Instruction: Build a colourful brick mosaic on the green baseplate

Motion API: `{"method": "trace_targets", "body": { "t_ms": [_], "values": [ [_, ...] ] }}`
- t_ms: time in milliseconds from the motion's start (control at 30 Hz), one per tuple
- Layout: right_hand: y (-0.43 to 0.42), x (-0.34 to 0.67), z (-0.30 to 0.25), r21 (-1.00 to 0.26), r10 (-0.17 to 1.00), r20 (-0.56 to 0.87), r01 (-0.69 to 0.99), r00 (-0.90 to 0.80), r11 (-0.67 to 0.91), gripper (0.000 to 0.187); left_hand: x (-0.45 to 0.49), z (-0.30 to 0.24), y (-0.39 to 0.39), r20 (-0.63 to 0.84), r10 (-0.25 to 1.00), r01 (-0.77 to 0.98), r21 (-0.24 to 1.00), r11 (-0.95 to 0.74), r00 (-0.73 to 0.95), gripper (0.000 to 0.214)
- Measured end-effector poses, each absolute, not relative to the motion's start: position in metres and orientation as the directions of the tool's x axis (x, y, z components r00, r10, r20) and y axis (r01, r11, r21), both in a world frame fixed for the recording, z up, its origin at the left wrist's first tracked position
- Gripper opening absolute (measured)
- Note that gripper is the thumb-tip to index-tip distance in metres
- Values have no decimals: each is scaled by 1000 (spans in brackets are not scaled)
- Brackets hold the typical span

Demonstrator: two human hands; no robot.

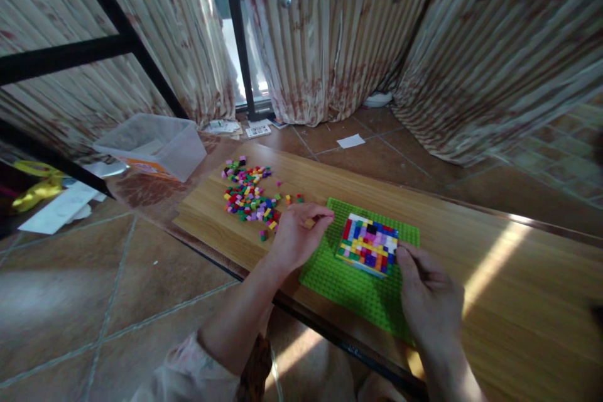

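Note:
A green studded baseplate (pixel 348 286) lies on a wooden board (pixel 518 301). On it stands a low block of many-coloured small bricks (pixel 369 244). My left hand (pixel 296 235) is closed at the plate's left edge, pinching a small yellow brick (pixel 309 223) between thumb and fingers. My right hand (pixel 428 301) rests on the plate's right side, fingers curled, fingertips touching the block's lower right corner. A loose heap of small coloured bricks (pixel 247 195) lies on the board left of my left hand.
A clear plastic tub (pixel 153 144) stands on the tiled floor beyond the board's left end. Striped curtains (pixel 330 31) hang behind, with papers (pixel 351 141) on the floor. A black metal frame (pixel 70 56) crosses the upper left.

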State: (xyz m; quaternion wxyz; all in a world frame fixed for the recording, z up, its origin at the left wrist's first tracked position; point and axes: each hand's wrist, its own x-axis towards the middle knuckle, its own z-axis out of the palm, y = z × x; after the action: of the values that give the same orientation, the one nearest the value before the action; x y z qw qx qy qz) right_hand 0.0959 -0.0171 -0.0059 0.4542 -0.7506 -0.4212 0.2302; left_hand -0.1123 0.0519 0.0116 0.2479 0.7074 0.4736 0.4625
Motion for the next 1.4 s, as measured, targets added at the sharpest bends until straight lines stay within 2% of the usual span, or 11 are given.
{"method": "trace_targets", "body": {
  "t_ms": [100, 367, 500, 733, 900, 1233, 1400],
  "values": [
    [-17, 96, -6, -882, 841, 44, 417, 539, -221, 37, -97, 12, 50, 458, 885, 441, 779, -446, 86, 11],
    [-18, 94, -5, -892, 855, 44, 405, 516, -198, 35, -82, 11, 49, 514, 837, 514, 675, -529, 187, 13],
    [-19, 94, -4, -892, 858, 50, 409, 511, -192, 36, -79, 7, 50, 524, 832, 568, 635, -524, 181, 13],
    [-21, 93, -2, -894, 866, 72, 418, 494, -164, 38, -75, 11, 54, 442, 888, 498, 746, -442, 128, 14],
    [-20, 94, -3, -882, 872, 70, 437, 485, -173, 39, -73, 10, 56, 433, 894, 369, 818, -442, 112, 16],
    [-21, 93, -4, -886, 874, 87, 438, 478, -152, 43, -72, 15, 55, 431, 890, 461, 767, -447, 146, 19],
    [-20, 93, -5, -879, 873, 84, 449, 480, -162, 44, -72, 14, 58, 387, 910, 447, 795, -411, 150, 17]
  ]
}}
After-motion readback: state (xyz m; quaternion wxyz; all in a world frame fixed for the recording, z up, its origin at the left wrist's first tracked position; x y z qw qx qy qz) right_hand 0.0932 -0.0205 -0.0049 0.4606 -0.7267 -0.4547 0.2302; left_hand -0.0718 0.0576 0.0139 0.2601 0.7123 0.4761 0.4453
